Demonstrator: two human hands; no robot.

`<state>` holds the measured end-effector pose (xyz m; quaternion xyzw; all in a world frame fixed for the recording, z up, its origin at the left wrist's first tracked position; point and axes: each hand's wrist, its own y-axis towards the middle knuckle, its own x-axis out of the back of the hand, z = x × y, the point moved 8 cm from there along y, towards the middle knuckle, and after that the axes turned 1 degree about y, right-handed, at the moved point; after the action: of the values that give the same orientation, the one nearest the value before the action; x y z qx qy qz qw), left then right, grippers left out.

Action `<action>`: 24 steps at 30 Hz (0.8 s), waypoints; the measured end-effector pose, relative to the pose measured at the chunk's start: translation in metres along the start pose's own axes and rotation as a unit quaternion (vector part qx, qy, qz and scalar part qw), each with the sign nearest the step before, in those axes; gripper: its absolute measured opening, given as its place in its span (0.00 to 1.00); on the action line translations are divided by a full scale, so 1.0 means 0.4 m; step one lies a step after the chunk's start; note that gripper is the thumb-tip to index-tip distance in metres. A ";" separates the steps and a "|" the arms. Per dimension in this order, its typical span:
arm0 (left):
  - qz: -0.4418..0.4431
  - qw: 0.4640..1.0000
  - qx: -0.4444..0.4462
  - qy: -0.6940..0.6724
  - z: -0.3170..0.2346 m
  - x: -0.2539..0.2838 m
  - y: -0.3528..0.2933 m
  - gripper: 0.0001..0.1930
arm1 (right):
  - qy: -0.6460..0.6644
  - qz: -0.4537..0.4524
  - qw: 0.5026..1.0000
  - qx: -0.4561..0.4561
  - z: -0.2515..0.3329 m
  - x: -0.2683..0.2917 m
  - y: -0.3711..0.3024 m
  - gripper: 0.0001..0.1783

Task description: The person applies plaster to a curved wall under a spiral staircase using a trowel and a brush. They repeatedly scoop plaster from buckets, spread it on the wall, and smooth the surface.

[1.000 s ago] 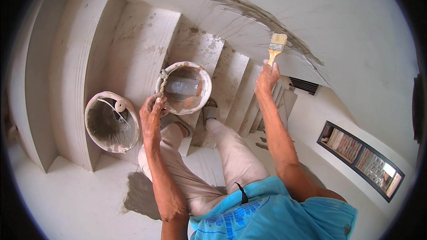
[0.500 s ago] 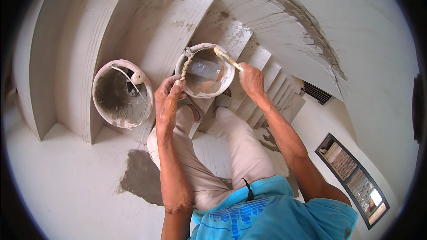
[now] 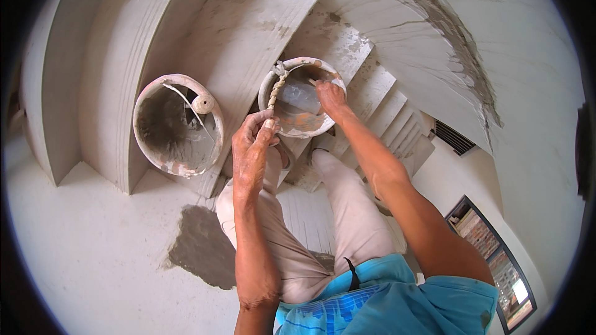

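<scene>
A round, mortar-stained bucket point(image 3: 338, 118) stands tilted toward me above my feet, with some watery liquid point(image 3: 297, 95) and orange-brown stains inside. Its handle is wound with twisted pale rope point(image 3: 275, 94). My left hand point(image 3: 251, 149) is closed at the lower end of that wrapped handle, by the near left rim. Over the bucket's mouth, my right hand point(image 3: 331, 97) grips a pale, stick-like tool point(image 3: 312, 81), whose working end I cannot make out. To the left, a second bucket point(image 3: 217, 130) holds grey mortar point(image 3: 164, 118), with a white roller-like grip on its wire handle.
Pale stair treads point(image 3: 242, 18) curve around the buckets and descend to the right. Wet grey mortar streaks the wall point(image 3: 447, 25) at upper right. A grey patch point(image 3: 202, 248) marks the pale surface at lower left. A dark-framed window point(image 3: 496, 260) is at lower right.
My right hand has moved left from the bucket's outer right side to over its mouth, taking the tool inward. My left hand stays on the handle. The whole view has shifted slightly.
</scene>
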<state>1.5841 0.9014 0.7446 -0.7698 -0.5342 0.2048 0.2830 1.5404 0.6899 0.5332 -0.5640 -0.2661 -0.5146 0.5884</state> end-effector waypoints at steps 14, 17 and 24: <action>-0.008 1.000 -0.009 -0.029 -0.006 0.006 0.007 0.18 | 0.222 -0.094 0.964 -0.114 -0.144 0.054 -0.256 0.04; -0.013 0.999 -0.004 -0.034 -0.003 0.008 0.010 0.18 | 0.394 -0.102 0.902 -0.144 -0.180 0.052 -0.306 0.07; 0.002 1.000 0.002 -0.016 -0.009 0.006 0.025 0.22 | 0.757 -0.068 0.617 -0.207 -0.082 0.370 -0.247 0.11</action>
<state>1.5944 0.9000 0.7408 -0.7669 -0.5369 0.2182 0.2758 1.4907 0.6303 0.6968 -0.0621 0.3495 -0.8388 0.4128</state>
